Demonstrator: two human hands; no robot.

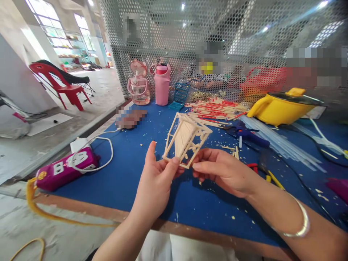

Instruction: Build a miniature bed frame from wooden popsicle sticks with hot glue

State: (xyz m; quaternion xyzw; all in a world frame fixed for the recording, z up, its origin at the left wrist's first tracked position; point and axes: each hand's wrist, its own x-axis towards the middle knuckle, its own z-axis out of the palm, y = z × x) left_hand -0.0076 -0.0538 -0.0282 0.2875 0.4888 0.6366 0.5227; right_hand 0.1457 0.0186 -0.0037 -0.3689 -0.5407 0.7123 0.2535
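Observation:
A small box-like frame [182,136] made of thin pale wooden sticks is held tilted above the blue tabletop, with a slanted panel of sticks set side by side inside it. My left hand [160,181] grips its lower left end between thumb and fingers, the index finger pointing up and away. At its lower right corner, the thumb and fingers of my right hand [223,170] are pinched together; the fingertips are partly hidden behind the frame. Close beyond it lies a pile of red-marked wooden sticks [214,108]. A dark blue glue gun [247,134] rests to the right.
Clear glue sticks [282,143] and a yellow pot [285,107] are at the right, near pliers [263,163]. A purple power strip [67,168] with a white cable sits left. Two pink bottles [162,85] stand before a perforated metal screen [174,40]. Wood scraps litter the blue table [122,181].

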